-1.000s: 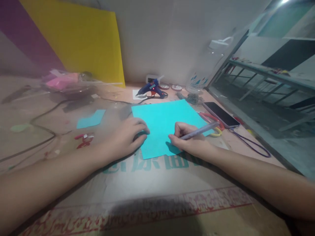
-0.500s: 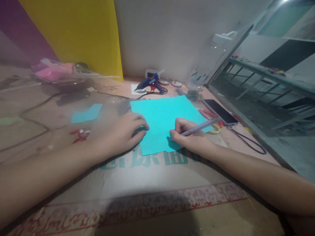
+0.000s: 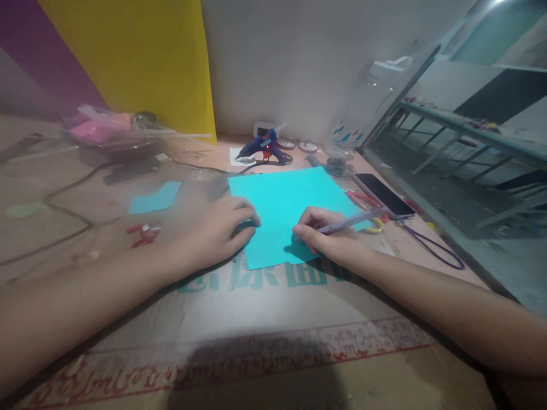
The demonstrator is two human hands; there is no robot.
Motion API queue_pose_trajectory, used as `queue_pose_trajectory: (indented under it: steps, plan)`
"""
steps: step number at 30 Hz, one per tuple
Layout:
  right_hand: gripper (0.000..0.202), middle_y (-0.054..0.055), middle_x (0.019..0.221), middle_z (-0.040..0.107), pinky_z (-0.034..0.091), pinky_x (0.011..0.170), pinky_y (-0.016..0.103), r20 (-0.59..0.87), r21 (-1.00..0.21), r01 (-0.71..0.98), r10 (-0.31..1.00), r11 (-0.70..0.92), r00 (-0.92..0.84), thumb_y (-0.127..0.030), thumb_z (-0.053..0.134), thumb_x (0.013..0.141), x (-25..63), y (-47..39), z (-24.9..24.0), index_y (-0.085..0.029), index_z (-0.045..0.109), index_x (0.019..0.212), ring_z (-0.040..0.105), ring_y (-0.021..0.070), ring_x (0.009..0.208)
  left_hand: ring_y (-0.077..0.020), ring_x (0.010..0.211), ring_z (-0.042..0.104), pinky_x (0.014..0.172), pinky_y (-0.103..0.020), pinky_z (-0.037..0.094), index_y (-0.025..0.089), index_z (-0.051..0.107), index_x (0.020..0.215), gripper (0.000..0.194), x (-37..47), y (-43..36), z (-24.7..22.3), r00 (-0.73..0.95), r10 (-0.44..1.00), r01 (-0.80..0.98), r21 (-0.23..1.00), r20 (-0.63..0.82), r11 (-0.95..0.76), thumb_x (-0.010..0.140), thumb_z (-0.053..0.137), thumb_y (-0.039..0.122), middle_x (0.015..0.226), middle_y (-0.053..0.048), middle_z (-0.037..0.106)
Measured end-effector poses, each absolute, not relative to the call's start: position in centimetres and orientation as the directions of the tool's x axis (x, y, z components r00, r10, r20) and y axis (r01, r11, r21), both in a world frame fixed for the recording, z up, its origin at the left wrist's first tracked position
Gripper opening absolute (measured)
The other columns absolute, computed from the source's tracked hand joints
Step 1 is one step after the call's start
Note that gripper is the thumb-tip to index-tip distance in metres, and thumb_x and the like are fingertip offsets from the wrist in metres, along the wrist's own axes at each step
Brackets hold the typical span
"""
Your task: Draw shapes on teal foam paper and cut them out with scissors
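Turquoise sheet lies on the table, unmoved. Left hand, thumb and fingers apart, rests at the sheet's left edge. Right hand, over its near right part, has rolled slightly (pen clamped throughout), suggesting unbroken pen work.

Nothing reads clearly: large green characters, perhaps Chinese, stand toward the worktop's near edge; the glue gun's label is too small.
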State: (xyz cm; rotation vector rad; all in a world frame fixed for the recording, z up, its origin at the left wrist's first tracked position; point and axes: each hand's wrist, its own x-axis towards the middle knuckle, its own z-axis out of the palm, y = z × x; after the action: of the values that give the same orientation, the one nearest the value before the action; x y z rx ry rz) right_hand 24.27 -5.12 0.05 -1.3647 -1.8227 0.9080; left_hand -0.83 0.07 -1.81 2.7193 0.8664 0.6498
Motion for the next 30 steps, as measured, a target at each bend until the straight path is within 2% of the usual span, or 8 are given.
queue_pose_trajectory:
  steps: [4,9,14,30]
  plan:
    - [0.032,-0.009,0.053,0.04,0.022,0.045,0.025,0.113,-0.849,0.485,0.969,0.208,-0.218,-0.041,0.072,0.077,24.43,-5.05,-0.19,-0.023,0.047,0.069,0.033,0.008,0.047,-0.0274,0.105,0.063,0.095,-0.044,0.05,0.015,0.071,0.103,0.027,-0.77,0.01,-1.79,0.727,0.591,0.499,0.323,0.35,-0.804,0.097,0.048,0.027,0.109,-0.012,0.07]
    - [0.031,-0.008,0.054,0.039,0.022,0.048,0.027,0.183,-0.794,0.54,0.957,0.279,-0.225,-0.033,0.066,0.081,24.59,-5.09,-0.29,-0.024,0.041,0.064,0.032,0.0084,0.049,-0.0269,0.106,0.063,0.095,-0.044,0.05,0.016,0.071,0.103,0.026,-0.77,0.06,-1.8,0.728,0.592,0.501,0.321,0.345,-0.803,0.097,0.048,0.026,0.109,-0.011,0.069]
    - [0.029,-0.008,0.054,0.034,0.022,0.049,0.028,0.186,-0.775,0.57,0.96,0.274,-0.208,-0.025,0.061,0.078,24.51,-5.0,-0.36,-0.024,0.036,0.062,0.03,0.0088,0.05,-0.0269,0.105,0.063,0.094,-0.044,0.05,0.016,0.071,0.103,0.027,-0.79,0.08,-1.83,0.728,0.591,0.497,0.325,0.347,-0.804,0.097,0.048,0.027,0.108,-0.011,0.069]
    - [0.026,-0.008,0.052,0.034,0.022,0.048,0.029,0.218,-0.739,0.601,0.952,0.305,-0.215,-0.026,0.057,0.076,24.62,-4.9,-0.52,-0.026,0.035,0.062,0.031,0.0094,0.048,-0.0273,0.105,0.063,0.095,-0.045,0.05,0.017,0.071,0.103,0.028,-0.78,0.07,-1.68,0.728,0.599,0.505,0.331,0.333,-0.797,0.098,0.047,0.029,0.108,-0.011,0.069]
